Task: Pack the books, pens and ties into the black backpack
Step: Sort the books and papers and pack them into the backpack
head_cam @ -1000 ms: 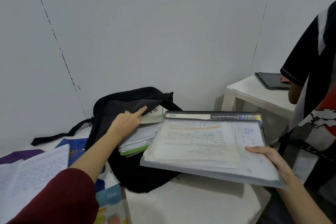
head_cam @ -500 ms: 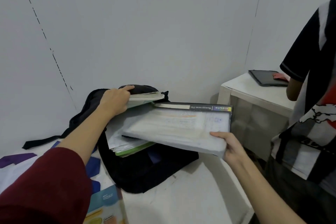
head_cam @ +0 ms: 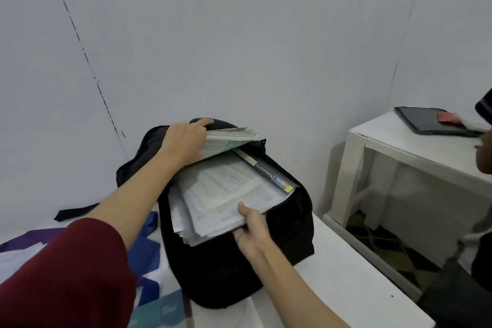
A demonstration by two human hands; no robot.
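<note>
**Sliding the file into the bag, with more items left outside**

Packing is in the middle stage, as I judge it. The black backpack [head_cam: 234, 261] lies on the white tabletop [head_cam: 346, 287] in the centre of the frame, its mouth open toward the camera. The left hand [head_cam: 186, 141] holds the upper flap of the bag up together with a book [head_cam: 229, 138]; its fingers are curled over the edge. The right hand [head_cam: 253, 229] grips the near edge of a clear management file [head_cam: 234, 189] full of papers, thumb on top and the other fingers under it. The file is about halfway inside the bag, resting on a stack of books and papers [head_cam: 181, 221] which also sticks out of the opening.

At the lower left of the frame some things are not packed yet: a teal book [head_cam: 162, 311] and blue and purple items [head_cam: 149, 245] that I cannot identify for sure. No pens are visible. So the file must still go deeper, and the rest waits.

At the right of the frame stands a second white table [head_cam: 399, 146] with a dark tablet [head_cam: 431, 120] on it.
</note>
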